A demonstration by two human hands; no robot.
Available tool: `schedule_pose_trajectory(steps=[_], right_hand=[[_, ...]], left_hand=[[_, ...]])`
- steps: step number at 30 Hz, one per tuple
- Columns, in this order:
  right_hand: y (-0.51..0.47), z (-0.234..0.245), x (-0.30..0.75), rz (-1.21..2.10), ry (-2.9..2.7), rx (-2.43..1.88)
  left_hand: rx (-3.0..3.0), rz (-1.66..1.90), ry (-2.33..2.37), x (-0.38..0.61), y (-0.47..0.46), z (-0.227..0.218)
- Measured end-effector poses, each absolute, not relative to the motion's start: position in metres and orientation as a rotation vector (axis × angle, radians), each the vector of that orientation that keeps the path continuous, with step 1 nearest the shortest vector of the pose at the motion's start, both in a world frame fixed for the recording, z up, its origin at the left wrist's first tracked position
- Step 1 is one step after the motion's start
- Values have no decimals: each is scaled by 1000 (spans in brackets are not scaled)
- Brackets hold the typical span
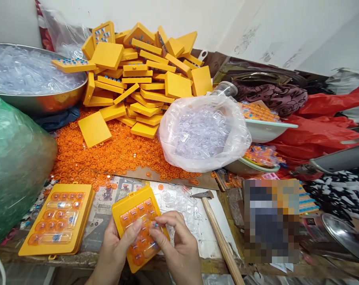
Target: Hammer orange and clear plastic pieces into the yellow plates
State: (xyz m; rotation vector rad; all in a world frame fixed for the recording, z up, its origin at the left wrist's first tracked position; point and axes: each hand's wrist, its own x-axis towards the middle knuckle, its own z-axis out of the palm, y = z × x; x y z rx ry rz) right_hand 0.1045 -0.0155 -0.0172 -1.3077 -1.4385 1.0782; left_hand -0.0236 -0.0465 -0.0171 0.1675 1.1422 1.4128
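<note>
Wide view first: a crowded bench (203,241), a bulging green bag (16,166) at the left edge and a metal basin (42,101) of clear pieces behind it. Centre back is a loose heap of yellow trays (143,67), sitting on a carpet of orange rings (114,154). An open plastic bag (203,130) of clear pieces sits beside it, mouth up, within easy reach. A filled tray (57,217) lies flat at the near left, out of the way, and a hammer (219,233) rests to the right.

Down to the hands. The held tray (132,206) is over the near edge of the bench, tilted toward the camera. The left hand (115,249) clasps its lower side, thumb across the face, probably to steady it. The right hand (179,245) has thumb and forefinger pinched tight on a clear cap (155,225), right against the tray's rows. Spare loose caps (179,200) lie just behind.
</note>
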Motion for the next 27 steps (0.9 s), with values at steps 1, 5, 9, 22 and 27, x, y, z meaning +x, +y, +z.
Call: schedule_pose_trajectory(steps=[1, 5, 9, 22, 27], right_hand=[[-15, -17, 104, 1093, -1369, -1337], [-11, -13, 103, 1457, -1090, -1337], [-5, -8, 106, 1769, -1008, -1276], [-35, -16, 88, 1325, -959, -1162], [-35, -13, 87, 1399, -897, -1188]], left_hand=[[170, 1410, 1136, -25, -47, -16], [170, 1387, 1114, -31, -47, -9], [173, 1372, 1108, -36, -47, -1], [165, 1457, 1146, -36, -40, 16], [210, 1484, 1163, -36, -46, 12]])
